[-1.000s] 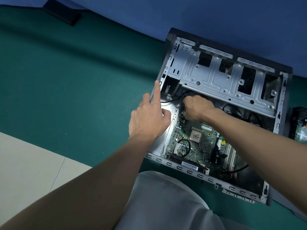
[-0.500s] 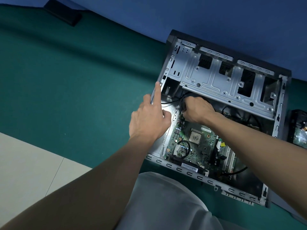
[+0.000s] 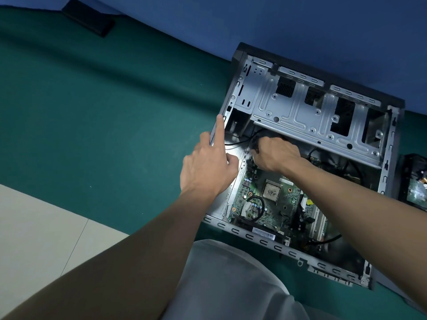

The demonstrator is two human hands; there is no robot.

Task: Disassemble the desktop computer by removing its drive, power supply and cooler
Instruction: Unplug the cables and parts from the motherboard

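Open computer case (image 3: 300, 116) lies flat on green mat (image 3: 115, 112) (motherboard (image 3: 288, 204) exposed).

The desktop computer case (image 3: 254, 239) lies open on the green mat (image 3: 115, 112). The left grip (image 3: 208, 172) braces the case's left wall, index finger straight along the rim. The right grip (image 3: 275, 153) is inside the case, fingers curled round a black cable (image 3: 238, 142) between the drive cage (image 3: 300, 116) and the motherboard (image 3: 284, 204). The CPU (image 3: 272, 192) is exposed.
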